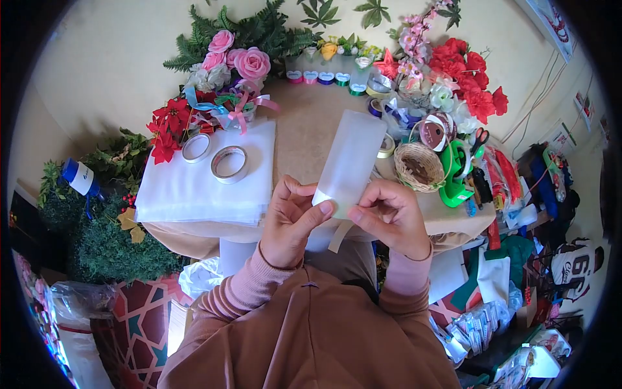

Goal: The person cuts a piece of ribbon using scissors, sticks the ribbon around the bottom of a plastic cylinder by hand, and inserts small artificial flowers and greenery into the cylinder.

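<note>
A translucent whitish strip, rectangular and slightly glossy (350, 149), is held up in front of me over the table's near edge. Its lower left corner is pinched between the thumb and fingers of my left hand (291, 217). My right hand (392, 217) grips the lower right corner, thumb pressed against the fingers. Below the strip, between my hands, hangs a narrow beige band (340, 236); I cannot tell whether it is joined to the strip.
White sheets (201, 191) lie on the table's left, with two tape rolls (229, 163) on them. A wicker basket (418, 167), a green tape dispenser (456, 175) and scissors (479, 139) stand at right. Artificial flowers (251, 63) and ribbon spools (326, 78) line the back.
</note>
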Motion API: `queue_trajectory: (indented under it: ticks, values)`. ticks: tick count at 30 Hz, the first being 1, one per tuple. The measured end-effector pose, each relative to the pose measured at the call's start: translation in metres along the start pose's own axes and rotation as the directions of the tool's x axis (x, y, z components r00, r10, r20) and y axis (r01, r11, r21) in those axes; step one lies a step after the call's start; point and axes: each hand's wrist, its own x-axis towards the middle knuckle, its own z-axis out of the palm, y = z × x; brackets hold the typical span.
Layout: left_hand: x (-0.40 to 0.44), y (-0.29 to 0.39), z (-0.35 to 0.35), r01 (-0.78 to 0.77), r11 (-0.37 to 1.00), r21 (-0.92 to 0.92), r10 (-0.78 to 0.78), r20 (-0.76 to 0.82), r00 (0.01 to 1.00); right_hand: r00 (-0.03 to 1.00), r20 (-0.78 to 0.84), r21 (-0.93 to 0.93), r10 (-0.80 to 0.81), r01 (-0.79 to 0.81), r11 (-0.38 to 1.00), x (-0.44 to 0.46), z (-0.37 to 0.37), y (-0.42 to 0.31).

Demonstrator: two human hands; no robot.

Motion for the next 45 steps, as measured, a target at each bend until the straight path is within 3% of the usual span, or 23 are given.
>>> queue_trajectory:
  ticks: [7,15,22,29,31,37,45]
  values:
    - [0.000,-0.005,-0.003,-0.028,0.997,0.070,0.028,-0.003,1.000,1.000,-0.027,-0.040,-0.012,0.011,0.999,0.001,0.001,0.004]
    - [0.002,-0.002,-0.007,0.114,0.983,-0.147,-0.112,0.023,0.993,0.998,-0.024,0.032,0.054,-0.053,0.998,0.001,0.002,0.003]
    - [0.003,-0.001,-0.004,0.157,0.969,-0.190,-0.151,0.044,0.988,0.998,0.001,0.196,0.067,-0.066,0.978,0.001,0.006,-0.003]
    - [0.004,0.000,-0.003,0.188,0.954,-0.234,-0.173,0.084,0.981,0.992,0.073,0.163,0.099,-0.110,0.980,0.000,0.001,-0.002]
    - [0.004,0.000,-0.003,0.210,0.942,-0.261,-0.193,0.088,0.977,0.993,0.073,0.266,0.095,-0.112,0.957,0.001,0.005,-0.006]
    - [0.006,-0.002,-0.009,0.273,0.906,-0.324,-0.247,0.120,0.962,0.995,0.063,0.158,0.080,-0.089,0.983,-0.001,0.004,-0.004]
    - [0.006,-0.006,-0.013,0.299,0.854,-0.426,-0.255,0.160,0.954,0.996,0.053,0.153,0.071,-0.079,0.985,0.000,0.006,-0.003]
